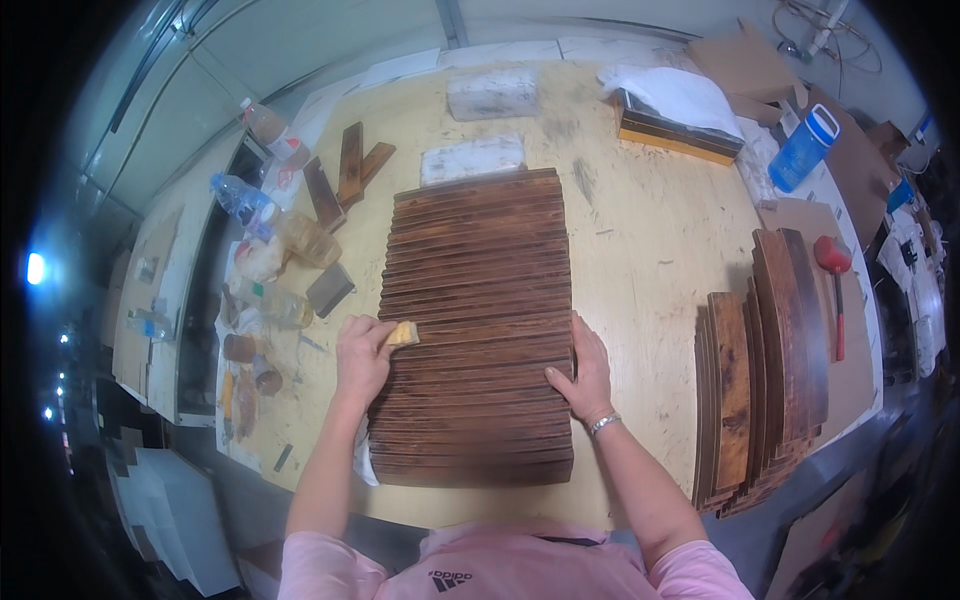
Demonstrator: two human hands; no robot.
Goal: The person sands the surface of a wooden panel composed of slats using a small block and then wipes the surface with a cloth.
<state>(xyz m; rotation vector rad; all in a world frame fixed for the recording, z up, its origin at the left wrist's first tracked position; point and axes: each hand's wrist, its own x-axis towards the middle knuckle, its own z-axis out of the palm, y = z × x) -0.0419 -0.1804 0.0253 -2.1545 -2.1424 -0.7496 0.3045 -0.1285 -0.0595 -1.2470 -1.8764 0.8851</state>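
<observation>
Pinching small yellow pad [401, 335] in my left hand [363, 355], fingers closed up on it, right at left edge of slat row [475, 400]. That's dark brown wood strips packed side by side, middle of worktop [640, 270]. My right hand [587, 370] kinda half open, just resting on slat row's right edge, thumb on top. More brown boards [735, 385] right of slat row, red mallet [832, 255] past those. Grey block [329, 289] plus plastic bottles [240, 203] off to its left.
</observation>
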